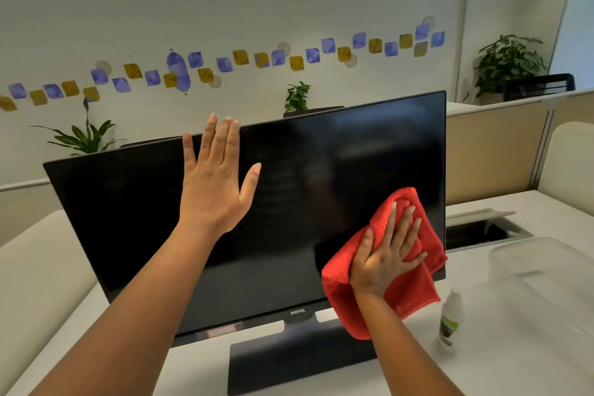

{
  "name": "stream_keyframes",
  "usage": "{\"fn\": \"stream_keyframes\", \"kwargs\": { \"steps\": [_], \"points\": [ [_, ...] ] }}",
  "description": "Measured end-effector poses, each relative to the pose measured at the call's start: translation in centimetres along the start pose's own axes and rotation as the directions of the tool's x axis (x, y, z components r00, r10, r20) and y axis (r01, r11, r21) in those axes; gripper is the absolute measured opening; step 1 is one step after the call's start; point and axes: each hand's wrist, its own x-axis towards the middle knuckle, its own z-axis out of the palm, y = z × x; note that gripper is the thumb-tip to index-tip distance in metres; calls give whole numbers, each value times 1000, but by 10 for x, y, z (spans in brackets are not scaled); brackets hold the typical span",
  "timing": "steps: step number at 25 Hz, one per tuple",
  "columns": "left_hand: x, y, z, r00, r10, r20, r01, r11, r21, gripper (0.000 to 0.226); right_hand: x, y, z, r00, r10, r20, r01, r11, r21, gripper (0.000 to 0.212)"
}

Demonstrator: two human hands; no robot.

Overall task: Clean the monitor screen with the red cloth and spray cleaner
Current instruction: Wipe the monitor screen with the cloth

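From where I sit watching the head view, the left of the scene is a white worktop [48, 267] with a potted plant [84, 138] behind the monitor's far left corner. The monitor [144, 219] stands tilted in the view, its long axis running from low left to high right, and its dark screen [289, 177] fills the middle. My left hand [213, 177] is flat and wide, all fingers straight, laid near the upper edge left of centre; I cannot tell for sure whether the palm touches the glass or only hovers at it, but I judge it is steadying the panel. It holds nothing. Further right, the right hand [385, 257] presses the red cloth [405, 292] against the lower right corner of the screen, fingers spread flat over the bunched fabric, not curled round it. So the grip here is open and pressing, with the cloth trapped between palm and glass. The uncleaned stretch, as I judge it, lies up and to the left of the cloth along the screen's long axis, and the right hand is the 1 placed to sweep it. Just right of the cloth, the spray cleaner [449, 320] stands upright on the worktop, untouched, nearer the right hand. Beyond it sits a clear plastic container [543, 267].
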Motion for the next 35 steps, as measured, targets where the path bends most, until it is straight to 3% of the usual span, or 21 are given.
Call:
{"fn": "stream_keyframes", "kwargs": {
  "steps": [5,8,11,15,18,21,26,28,31,33,35],
  "points": [
    [-1,-1,-4,1000,-5,11,5,1000,1,70,56,-49,-11,994,14,-111,6,983,181,52],
    [0,0,-4,1000,-9,13,10,1000,-13,69,105,-78,-15,989,-113,-98,123,987,104,52],
    [1,0,-3,1000,-16,14,17,1000,-26,68,107,-66,-12,988,-141,-57,142,990,19,54],
    [1,-1,0,1000,-9,1,9,1000,-29,66,59,-14,-7,997,49,-55,-50,999,-18,62],
    [1,-3,1,1000,-4,-4,4,1000,-26,66,17,11,1,974,222,-37,-220,973,64,77],
    [2,-2,1,1000,-1,-7,1,999,-43,66,-16,9,10,969,246,-5,-244,962,121,82],
    [1,-7,-1,1000,17,2,-17,998,-68,62,-65,-22,19,991,88,101,-96,993,73,77],
    [1,-9,-2,999,32,12,-31,997,-64,61,-90,-35,22,981,-77,177,73,997,31,73],
    [-5,-22,-11,997,77,11,-76,996,-44,60,-117,-50,25,878,-400,262,414,910,2,62],
    [-17,-50,-22,999,26,-47,-27,999,-21,61,-111,-58,27,829,-509,232,520,854,16,57],
    [-36,-94,-36,983,-131,-131,129,991,-19,62,-95,-73,28,832,-525,178,531,847,18,58]
  ]
}}
